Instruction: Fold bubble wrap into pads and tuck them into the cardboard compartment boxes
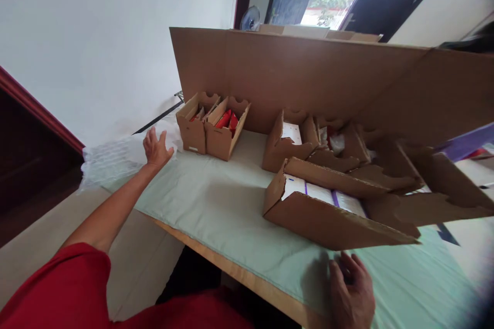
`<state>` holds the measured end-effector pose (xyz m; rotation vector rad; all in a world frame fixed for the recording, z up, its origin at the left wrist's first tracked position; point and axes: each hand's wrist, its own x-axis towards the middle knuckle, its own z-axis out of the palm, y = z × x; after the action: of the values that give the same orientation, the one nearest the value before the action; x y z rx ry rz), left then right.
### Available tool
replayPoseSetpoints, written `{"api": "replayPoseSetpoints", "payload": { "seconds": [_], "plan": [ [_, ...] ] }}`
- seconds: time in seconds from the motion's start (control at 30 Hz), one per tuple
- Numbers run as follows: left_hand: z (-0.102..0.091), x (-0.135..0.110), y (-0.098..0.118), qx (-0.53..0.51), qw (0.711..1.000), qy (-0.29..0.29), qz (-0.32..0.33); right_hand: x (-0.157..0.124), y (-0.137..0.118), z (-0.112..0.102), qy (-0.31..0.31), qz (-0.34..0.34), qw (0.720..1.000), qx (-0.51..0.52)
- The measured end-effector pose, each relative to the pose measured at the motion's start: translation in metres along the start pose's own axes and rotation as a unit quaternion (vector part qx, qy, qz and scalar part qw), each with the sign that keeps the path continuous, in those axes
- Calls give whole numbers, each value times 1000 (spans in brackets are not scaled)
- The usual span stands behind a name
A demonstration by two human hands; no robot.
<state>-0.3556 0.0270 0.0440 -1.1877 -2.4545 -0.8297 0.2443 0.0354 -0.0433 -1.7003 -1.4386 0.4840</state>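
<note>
My left hand (156, 148) reaches far out to the table's left end, fingers spread, over a sheet of clear bubble wrap (116, 160). Just right of it stand two small open cardboard boxes (210, 126), one holding red packets (227, 120). My right hand (350, 293) rests near the front edge on the pale green cloth (216, 205), fingers loosely curled and holding nothing, just below a long low cardboard tray (328, 216) with white boxes striped purple inside.
A large cardboard sheet (309, 77) stands upright along the back of the table. More open cardboard trays (293, 144) crowd the right side. A wooden table edge (239, 275) runs along the front. White wall at left, doorway behind.
</note>
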Motion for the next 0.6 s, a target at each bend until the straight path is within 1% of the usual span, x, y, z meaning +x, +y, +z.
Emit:
{"api": "replayPoseSetpoints", "payload": {
  "seconds": [0.07, 0.13, 0.2, 0.23, 0.27, 0.33, 0.4, 0.47, 0.53, 0.6],
  "plan": [
    [10, 10, -1, -7, 1000, -12, 14, 0, -2, 0, 1, -4, 1000, -8],
    [15, 20, -2, -22, 1000, -9, 20, 0, -2, -1, -2, -11, 1000, -14],
    [11, 32, -5, -40, 999, 19, 19, 0, -2, -2, -3, -14, 1000, -25],
    [5, 38, -6, -49, 998, 42, 20, 0, -1, -2, -4, -16, 999, -32],
    [-4, 44, -6, -56, 996, 72, 22, 0, -1, -2, -5, -17, 999, -39],
    [-30, 56, -4, -67, 988, 136, 31, 1, 0, -1, -3, -19, 999, -47],
    [-61, 63, 2, -80, 977, 192, 37, 1, 1, 1, 4, -20, 999, -40],
    [-93, 63, 14, -98, 968, 226, 40, 2, 1, 2, 10, -21, 999, -29],
    [-120, 53, 30, -133, 965, 222, 42, 4, 2, 3, 10, -21, 1000, -22],
    [-140, 35, 48, -202, 963, 177, 29, 4, 0, 3, 16, -21, 1000, -6]
  ]
}}
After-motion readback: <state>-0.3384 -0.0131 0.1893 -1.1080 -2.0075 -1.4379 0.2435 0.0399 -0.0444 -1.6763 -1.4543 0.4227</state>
